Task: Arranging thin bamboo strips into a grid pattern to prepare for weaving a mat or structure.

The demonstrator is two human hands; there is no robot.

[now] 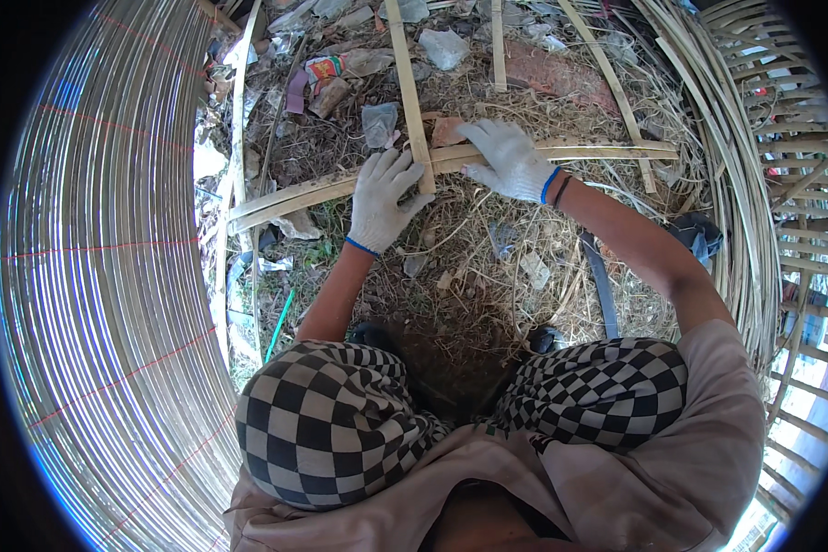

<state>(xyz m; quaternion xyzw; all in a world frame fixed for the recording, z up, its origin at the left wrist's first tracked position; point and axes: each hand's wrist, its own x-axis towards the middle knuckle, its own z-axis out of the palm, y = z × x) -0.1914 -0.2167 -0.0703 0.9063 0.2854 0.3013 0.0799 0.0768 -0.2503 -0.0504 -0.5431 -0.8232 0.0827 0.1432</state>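
Note:
A pale split-bamboo strip, doubled in places, lies crosswise in front of me. Over it, near its middle, runs a lengthwise bamboo strip. My left hand, in a white knit glove with a blue cuff, lies on the crosswise strip just left of the crossing, its fingers spread and its thumb beside the lengthwise strip's near end. To the right of the crossing, my right hand, gloved alike, rests over the crosswise strip with fingers stretched out. Whatever lies under the palms is hidden.
More lengthwise strips lie farther off, one at right. A slatted bamboo screen with red ties rises at left. Bundled long strips and a woven lattice stand at right. Dry straw, plastic scraps and a dark flat bar litter the ground.

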